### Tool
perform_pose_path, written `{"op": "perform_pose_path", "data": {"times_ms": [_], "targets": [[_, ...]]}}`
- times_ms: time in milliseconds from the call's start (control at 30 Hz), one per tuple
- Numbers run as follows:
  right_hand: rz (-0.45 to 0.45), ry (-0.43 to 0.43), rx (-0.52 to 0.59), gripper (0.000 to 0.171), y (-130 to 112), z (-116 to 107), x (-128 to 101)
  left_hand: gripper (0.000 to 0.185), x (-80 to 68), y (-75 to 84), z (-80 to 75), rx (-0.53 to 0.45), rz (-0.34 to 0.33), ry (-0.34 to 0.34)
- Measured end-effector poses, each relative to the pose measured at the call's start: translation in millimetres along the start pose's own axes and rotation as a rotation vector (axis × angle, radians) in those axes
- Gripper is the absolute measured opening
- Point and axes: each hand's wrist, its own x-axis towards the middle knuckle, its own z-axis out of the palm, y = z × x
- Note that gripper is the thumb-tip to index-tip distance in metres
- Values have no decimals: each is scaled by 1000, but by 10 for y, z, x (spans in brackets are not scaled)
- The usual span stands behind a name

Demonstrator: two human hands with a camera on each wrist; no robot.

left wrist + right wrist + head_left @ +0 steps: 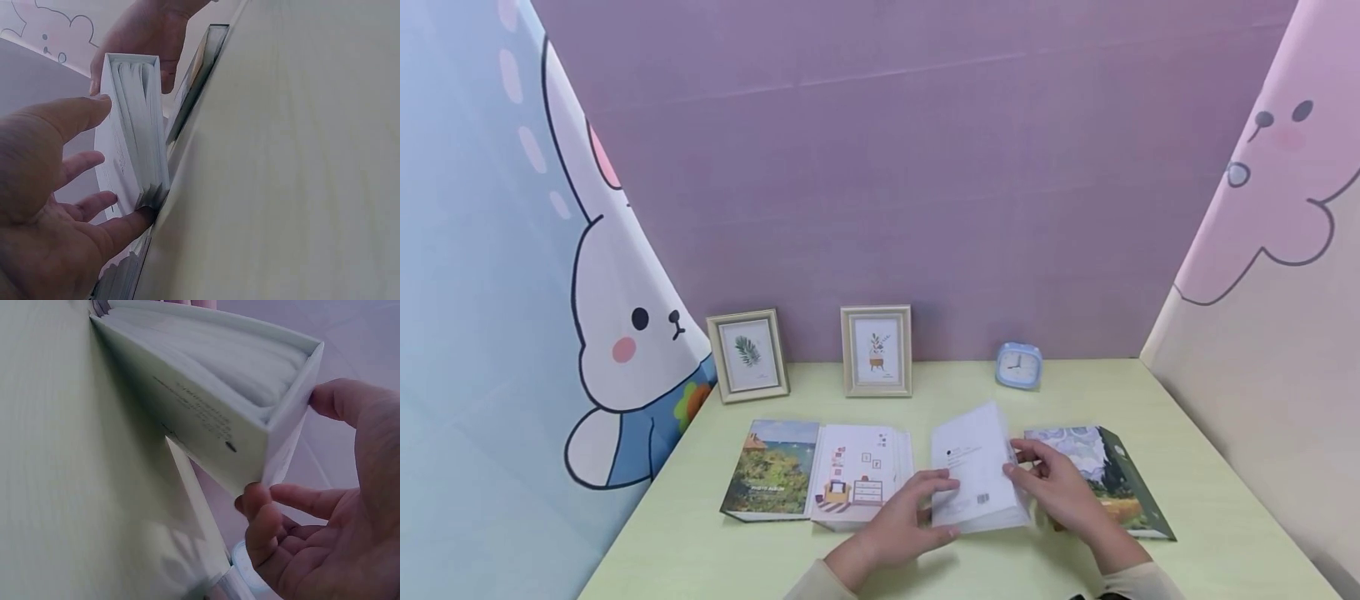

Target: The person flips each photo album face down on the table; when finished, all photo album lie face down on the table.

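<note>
Green desk (1187, 500): white album block (973, 467) upright between both hands (985, 500)

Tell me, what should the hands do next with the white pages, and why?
Probably lower the white block of pages flat. It stands raised between the left hand and right hand, with the painted album cover lying open beside it.

The desk (1187, 467) has a smooth, matt, pale-green wood-grain finish. The photo album (973, 467) shows matt white paper with clear, glossy plastic sleeves. Its printed cover (1116, 475) looks like smooth card. The two picture frames (877, 350) look like pale wood.
</note>
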Motion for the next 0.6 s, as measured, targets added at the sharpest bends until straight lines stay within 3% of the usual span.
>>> {"op": "perform_pose_path", "data": {"times_ms": [433, 600], "targets": [[44, -42, -152, 61, 38, -39, 8, 59, 42, -45, 4, 44, -26, -4], [54, -42, -199, 64, 45, -35, -3, 58, 57, -50, 10, 117, -24, -1]]}}
